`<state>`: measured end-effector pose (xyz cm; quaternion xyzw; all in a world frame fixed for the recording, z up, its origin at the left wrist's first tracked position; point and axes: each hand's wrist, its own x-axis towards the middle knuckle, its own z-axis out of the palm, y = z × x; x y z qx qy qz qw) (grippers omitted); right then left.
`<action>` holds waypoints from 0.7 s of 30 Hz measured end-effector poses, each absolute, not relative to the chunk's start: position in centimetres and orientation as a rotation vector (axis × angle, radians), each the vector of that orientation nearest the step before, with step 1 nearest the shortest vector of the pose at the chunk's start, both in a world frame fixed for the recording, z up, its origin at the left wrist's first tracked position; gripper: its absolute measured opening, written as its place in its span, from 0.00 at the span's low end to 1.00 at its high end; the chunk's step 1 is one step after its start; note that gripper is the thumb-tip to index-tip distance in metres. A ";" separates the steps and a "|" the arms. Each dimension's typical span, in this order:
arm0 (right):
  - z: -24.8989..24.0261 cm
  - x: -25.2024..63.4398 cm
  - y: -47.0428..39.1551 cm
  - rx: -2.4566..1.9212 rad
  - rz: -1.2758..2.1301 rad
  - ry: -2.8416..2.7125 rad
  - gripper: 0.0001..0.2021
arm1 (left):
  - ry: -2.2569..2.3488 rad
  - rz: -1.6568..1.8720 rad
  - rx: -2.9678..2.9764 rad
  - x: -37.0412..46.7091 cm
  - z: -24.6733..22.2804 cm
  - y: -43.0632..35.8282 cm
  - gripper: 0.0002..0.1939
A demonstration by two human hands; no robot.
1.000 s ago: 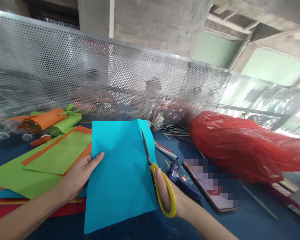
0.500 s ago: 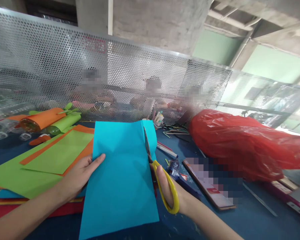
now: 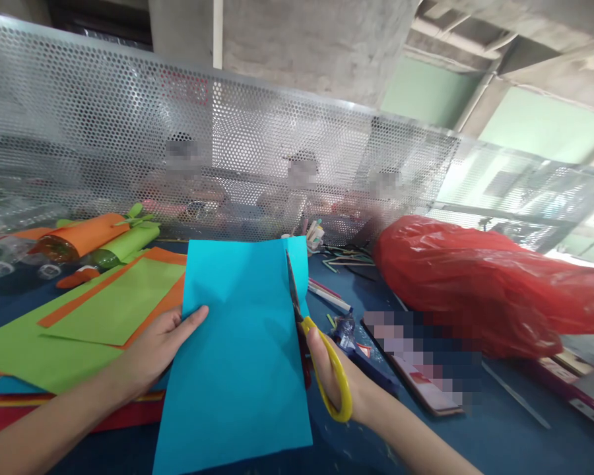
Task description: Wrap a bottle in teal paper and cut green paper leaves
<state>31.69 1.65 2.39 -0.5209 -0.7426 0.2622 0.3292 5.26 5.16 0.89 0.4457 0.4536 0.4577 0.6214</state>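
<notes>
A sheet of bright blue paper [image 3: 237, 356] is held up in front of me, tilted over the table. My left hand [image 3: 171, 336] pinches its left edge, thumb on the front and the other fingers hidden behind. In my right hand [image 3: 331, 369] are scissors [image 3: 334, 379] with yellow handles, my thumb through the upper loop. The blades point up and away, along a cut near the sheet's right edge. A narrow strip [image 3: 298, 270] curls to the right of the blade. The lower blade is hidden behind the paper.
Green and orange paper sheets [image 3: 119, 300] lie stacked at left, near paper-wrapped plastic bottles [image 3: 89, 237]. To the right are a phone [image 3: 426, 376], pens [image 3: 329, 295] and a large red plastic bag [image 3: 460, 284]. A perforated metal screen [image 3: 257, 152] runs behind, with people beyond it.
The blue sheet has shifted very slightly left, and the strip beside the blade curls a little less. Both hands keep almost the same position and grip.
</notes>
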 end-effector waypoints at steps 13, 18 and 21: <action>2.5 31.5 1.7 -1.328 0.810 -1.895 0.28 | 1.020 1.041 1.019 5.1 0.4 5.1 0.14; 2.4 31.4 1.7 -1.301 0.777 -1.839 0.28 | 1.020 1.055 0.972 5.4 0.6 5.0 0.15; 2.2 31.4 1.7 -1.299 0.766 -1.793 0.27 | 1.016 1.051 0.952 5.4 0.6 5.0 0.14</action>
